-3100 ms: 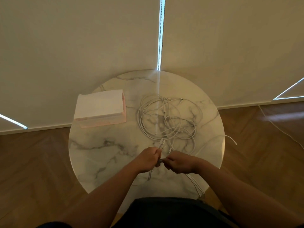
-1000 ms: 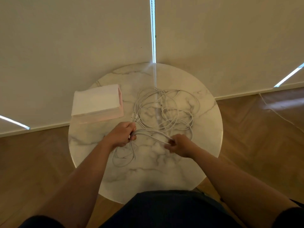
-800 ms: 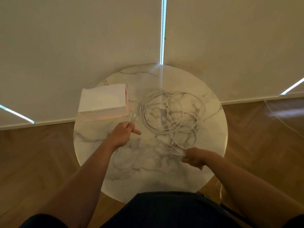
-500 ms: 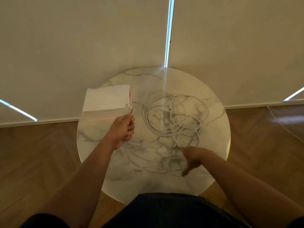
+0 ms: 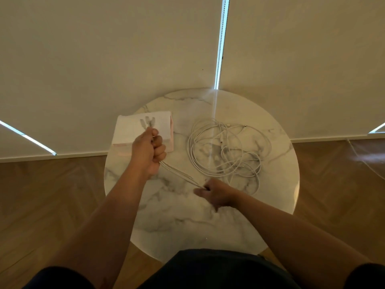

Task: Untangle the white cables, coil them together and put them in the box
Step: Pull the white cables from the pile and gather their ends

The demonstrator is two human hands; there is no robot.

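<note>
White cables [image 5: 224, 151] on table [image 5: 179, 222], both hands gripping strands

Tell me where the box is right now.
In the head view the box sits on the far left of the round table, left of the heaped white cables, partly hidden behind the left hand.

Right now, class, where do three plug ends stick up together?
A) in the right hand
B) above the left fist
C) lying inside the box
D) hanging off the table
B: the plug ends poke up from the left hand, seen against the box; the white cables run taut down to the right hand.
</note>
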